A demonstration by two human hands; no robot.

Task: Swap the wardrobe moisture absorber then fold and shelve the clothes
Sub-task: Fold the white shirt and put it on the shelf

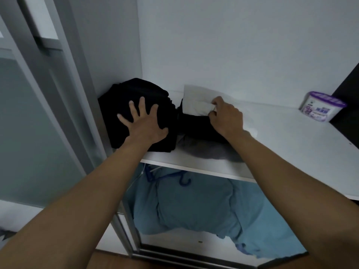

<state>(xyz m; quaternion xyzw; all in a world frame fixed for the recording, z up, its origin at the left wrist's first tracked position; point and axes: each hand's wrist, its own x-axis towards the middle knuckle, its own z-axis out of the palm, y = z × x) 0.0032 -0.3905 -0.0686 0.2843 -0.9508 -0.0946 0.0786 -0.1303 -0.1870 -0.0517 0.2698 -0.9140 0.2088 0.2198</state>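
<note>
A stack of folded black clothes [126,92] sits at the left end of the white wardrobe shelf [291,136]. My left hand [142,123] presses flat on top of it with fingers spread. Beside it lies a second pile, a white folded garment [196,102] on a black one [194,125] and a grey one [206,150]. My right hand [226,117] pinches the edge of the white garment. A moisture absorber tub [321,108], white with a purple lid, stands at the shelf's far right.
A sliding door frame [64,90] with frosted glass stands to the left. Below the shelf hang blue garments [194,206] on blue hangers [182,178]. A dark panel [347,88] rises behind the tub at the right.
</note>
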